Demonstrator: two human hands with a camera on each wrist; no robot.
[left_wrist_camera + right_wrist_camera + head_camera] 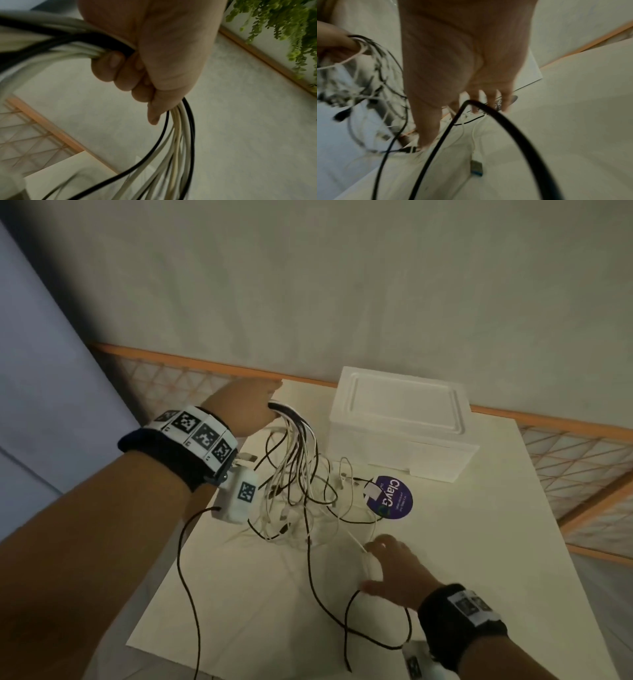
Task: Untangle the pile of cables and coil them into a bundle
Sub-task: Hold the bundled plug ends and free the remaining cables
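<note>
My left hand point(255, 409) is raised above the white table point(479, 559) and grips a bunch of black and white cables point(298, 470). They hang from it in loops down to a tangle on the table. The left wrist view shows that hand point(133, 75) with its fingers curled tight round the cable bunch point(180, 135). My right hand point(385, 563) lies low on the table with fingers spread, touching a thin white cable point(358, 542). Seen from the right wrist, its straight fingers point(491, 100) point down past a black cable loop point(505, 119). A blue USB plug point(477, 169) lies nearby.
A white foam box point(400, 422) stands at the table's back. A round purple disc point(394, 498) lies in front of it, partly under cables. An orange lattice rail point(565, 467) runs behind and to the right. Green foliage point(283, 24) hangs by the wall.
</note>
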